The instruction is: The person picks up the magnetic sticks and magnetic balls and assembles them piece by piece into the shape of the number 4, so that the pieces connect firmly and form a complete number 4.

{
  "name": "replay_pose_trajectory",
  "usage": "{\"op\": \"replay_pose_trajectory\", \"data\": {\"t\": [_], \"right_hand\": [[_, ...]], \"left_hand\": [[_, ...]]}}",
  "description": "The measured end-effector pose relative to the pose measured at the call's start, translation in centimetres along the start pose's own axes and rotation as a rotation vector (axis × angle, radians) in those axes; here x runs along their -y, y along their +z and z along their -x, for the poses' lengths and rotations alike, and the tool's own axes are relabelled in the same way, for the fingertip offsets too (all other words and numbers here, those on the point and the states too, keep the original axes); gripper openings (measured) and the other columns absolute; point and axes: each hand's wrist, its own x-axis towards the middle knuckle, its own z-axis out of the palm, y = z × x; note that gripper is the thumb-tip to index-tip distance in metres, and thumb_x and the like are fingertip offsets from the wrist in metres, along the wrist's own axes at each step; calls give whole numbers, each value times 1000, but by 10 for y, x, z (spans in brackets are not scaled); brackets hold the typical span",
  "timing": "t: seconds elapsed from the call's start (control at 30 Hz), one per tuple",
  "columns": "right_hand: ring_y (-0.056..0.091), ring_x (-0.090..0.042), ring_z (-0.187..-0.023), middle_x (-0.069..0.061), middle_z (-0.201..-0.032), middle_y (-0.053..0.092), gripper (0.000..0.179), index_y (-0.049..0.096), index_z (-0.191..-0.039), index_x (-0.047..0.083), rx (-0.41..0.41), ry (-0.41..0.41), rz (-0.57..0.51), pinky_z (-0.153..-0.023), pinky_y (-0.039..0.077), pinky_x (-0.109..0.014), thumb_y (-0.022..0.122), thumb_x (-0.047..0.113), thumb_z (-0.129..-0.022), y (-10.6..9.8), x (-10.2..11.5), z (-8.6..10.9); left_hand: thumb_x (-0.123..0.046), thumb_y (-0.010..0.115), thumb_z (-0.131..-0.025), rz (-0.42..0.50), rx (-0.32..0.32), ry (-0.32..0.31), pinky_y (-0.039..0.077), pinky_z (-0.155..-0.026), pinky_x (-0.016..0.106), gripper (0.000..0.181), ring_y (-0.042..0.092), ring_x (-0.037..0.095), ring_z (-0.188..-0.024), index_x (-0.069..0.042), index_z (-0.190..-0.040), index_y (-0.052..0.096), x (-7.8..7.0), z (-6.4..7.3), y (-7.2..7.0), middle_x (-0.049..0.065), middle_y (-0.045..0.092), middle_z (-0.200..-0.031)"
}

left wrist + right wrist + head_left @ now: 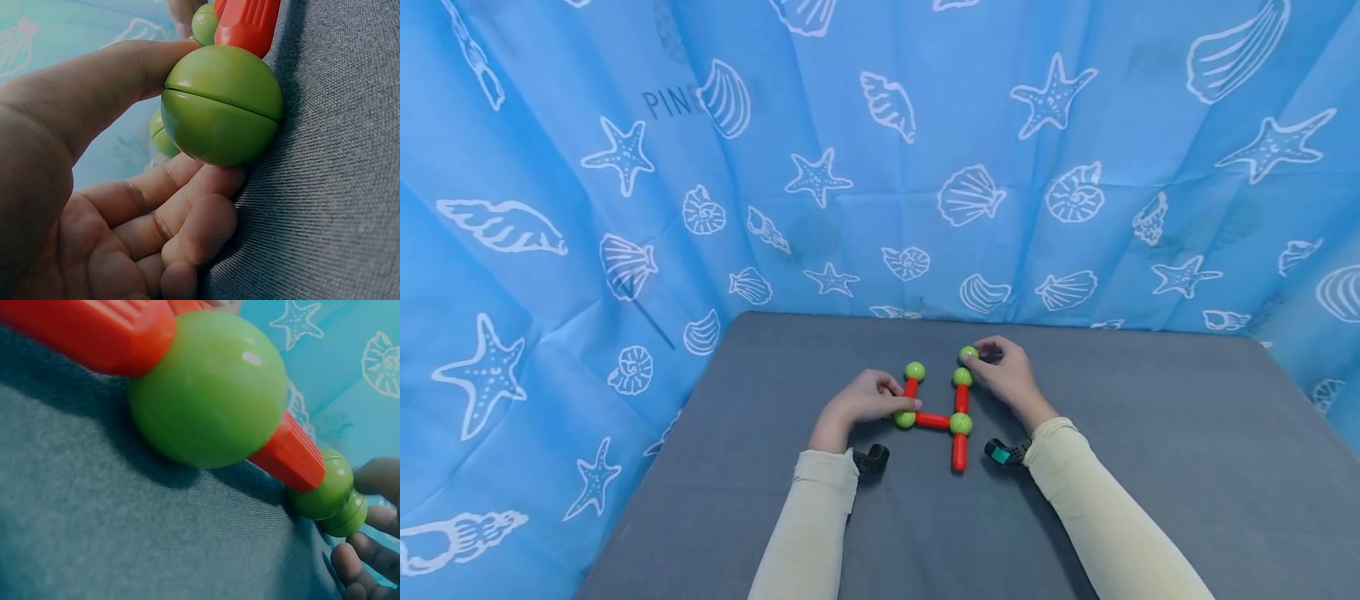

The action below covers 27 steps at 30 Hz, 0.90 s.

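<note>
Red rods and green balls are joined into a figure like a 4 on the grey table. My left hand [859, 402] pinches its left corner ball [222, 106], thumb on one side and fingers on the other. From that corner, one red rod [912, 387] runs back to a green ball [914, 372], and another rod [933, 422] crosses to the centre ball [960, 423]. My right hand [1011, 382] holds a green ball [967, 355] by its fingertips. It touches the end ball [328, 481] of the right-hand upper rod [962, 399]. A lower rod [959, 454] points towards me.
Black wrist straps with small devices [871, 458] sit at both wrists, close above the grey table [737, 517]. A blue curtain [850, 108] with white shells and starfish hangs behind the table and along its left side.
</note>
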Motion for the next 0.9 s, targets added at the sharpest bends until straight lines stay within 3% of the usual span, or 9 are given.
{"op": "replay_pose_trajectory", "data": {"t": [0.27, 0.37, 0.5, 0.7, 0.9], "right_hand": [[60, -37, -116, -24, -127, 66, 40, 67, -128, -1, -25, 4, 36, -93, 49, -44, 72, 27, -100, 2, -3, -7], [62, -33, -111, -23, -123, 68, 39, 68, -127, -1, -33, 6, 27, -90, 51, -39, 73, 27, -100, 3, -4, -7], [67, -21, -96, -18, -120, 68, 39, 68, -128, 0, -53, 60, -73, -78, 56, -26, 74, 27, -100, 1, -6, -1], [69, -12, -86, -3, -111, 70, 45, 65, -132, 2, -75, 166, -231, -73, 58, -24, 76, 31, -100, -11, -4, 21], [66, -10, -82, 15, -94, 68, 49, 64, -134, 6, -60, 276, -362, -73, 56, -25, 79, 36, -98, -21, 2, 57]], "left_hand": [[-48, 87, -85, 5, 2, 3, 44, -65, 31, 40, 53, 17, -69, -13, -98, 73, -2, 2, 0, 0, 60, -76], [-48, 87, -85, 5, 0, 2, 43, -65, 31, 40, 52, 17, -69, -13, -97, 73, -2, 3, -1, 0, 59, -75], [-47, 87, -85, 3, 3, 0, 42, -65, 32, 38, 51, 17, -68, -13, -96, 73, -2, 3, 0, -1, 58, -74], [-47, 87, -85, 10, 0, 1, 42, -65, 32, 38, 51, 17, -68, -13, -96, 73, -2, 4, 0, -1, 58, -74], [-48, 87, -86, 2, 1, 18, 42, -64, 31, 39, 51, 17, -67, -13, -96, 72, 0, 2, -2, -1, 57, -73]]}}
